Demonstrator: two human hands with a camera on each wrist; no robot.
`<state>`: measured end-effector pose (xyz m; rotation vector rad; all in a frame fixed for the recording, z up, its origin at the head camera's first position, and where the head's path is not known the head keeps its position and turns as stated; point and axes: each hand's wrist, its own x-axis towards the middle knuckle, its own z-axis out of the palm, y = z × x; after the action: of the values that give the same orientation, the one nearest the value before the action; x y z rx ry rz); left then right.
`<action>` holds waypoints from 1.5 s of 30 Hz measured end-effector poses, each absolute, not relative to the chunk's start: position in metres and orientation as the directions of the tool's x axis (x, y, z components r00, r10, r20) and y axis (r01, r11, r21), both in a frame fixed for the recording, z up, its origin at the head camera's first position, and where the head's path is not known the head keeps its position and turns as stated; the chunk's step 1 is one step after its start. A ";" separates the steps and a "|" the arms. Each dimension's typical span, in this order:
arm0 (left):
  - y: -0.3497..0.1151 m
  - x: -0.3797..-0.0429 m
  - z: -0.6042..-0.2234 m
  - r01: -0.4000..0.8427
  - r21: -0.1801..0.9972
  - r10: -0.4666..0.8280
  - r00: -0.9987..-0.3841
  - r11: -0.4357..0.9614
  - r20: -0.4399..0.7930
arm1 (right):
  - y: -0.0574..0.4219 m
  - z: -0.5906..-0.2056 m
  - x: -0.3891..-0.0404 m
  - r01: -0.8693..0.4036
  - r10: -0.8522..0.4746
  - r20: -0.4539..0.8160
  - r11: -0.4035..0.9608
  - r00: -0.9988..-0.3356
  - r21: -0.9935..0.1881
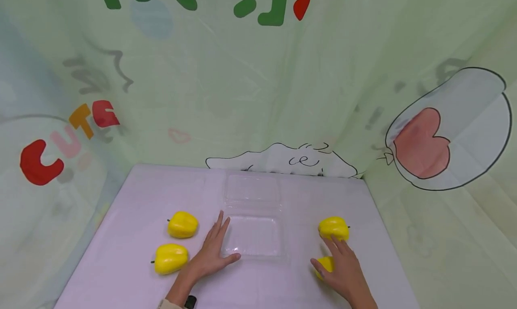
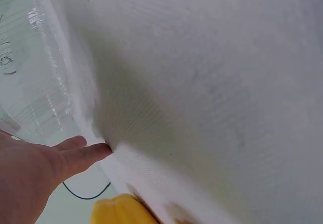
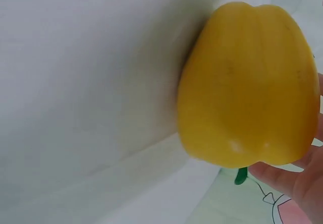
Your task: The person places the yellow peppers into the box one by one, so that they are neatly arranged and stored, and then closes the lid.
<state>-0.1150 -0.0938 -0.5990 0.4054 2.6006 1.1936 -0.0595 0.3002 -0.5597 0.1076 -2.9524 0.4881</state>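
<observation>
In the head view, a clear plastic container (image 1: 253, 257) with its lid (image 1: 252, 176) folded back lies mid-table. My left hand (image 1: 212, 253) is at its left edge, fingers straight and thumb spread toward its near corner. My right hand (image 1: 343, 268) reaches over the nearer right yellow bell pepper (image 1: 324, 265), partly covering it, with the thumb out to its left. Its fingertips overlap the lower edge of the farther right yellow bell pepper (image 1: 333, 228). The right wrist view shows a yellow bell pepper (image 3: 247, 85) large, with fingers (image 3: 275, 177) behind it near the green stem.
Two more yellow bell peppers, a far one (image 1: 183, 224) and a near one (image 1: 171, 258), lie left of my left hand. A small black object (image 1: 190, 301) shows beside the left wrist. Printed pale green cloth (image 1: 250, 89) hangs around the white table (image 1: 145, 188).
</observation>
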 end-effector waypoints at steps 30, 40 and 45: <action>-0.096 -0.113 -0.599 0.124 0.767 0.331 -0.936 0.630 -0.121 | 0.316 -0.567 -0.042 0.243 0.141 -0.258 0.873 -0.956 -0.424; -0.096 -0.113 -0.602 0.127 0.765 0.331 -0.936 0.632 -0.118 | 0.317 -0.580 -0.039 0.274 0.157 -0.270 0.835 -0.950 -0.477; -0.096 -0.113 -0.603 0.123 0.771 0.330 -0.937 0.625 -0.118 | 0.315 -0.580 -0.040 0.276 0.159 -0.272 0.838 -0.949 -0.472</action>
<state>-0.1127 -0.0962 -0.6032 0.3703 2.6011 1.2068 -0.0396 0.3154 -0.5797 -0.3867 -3.2241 0.8845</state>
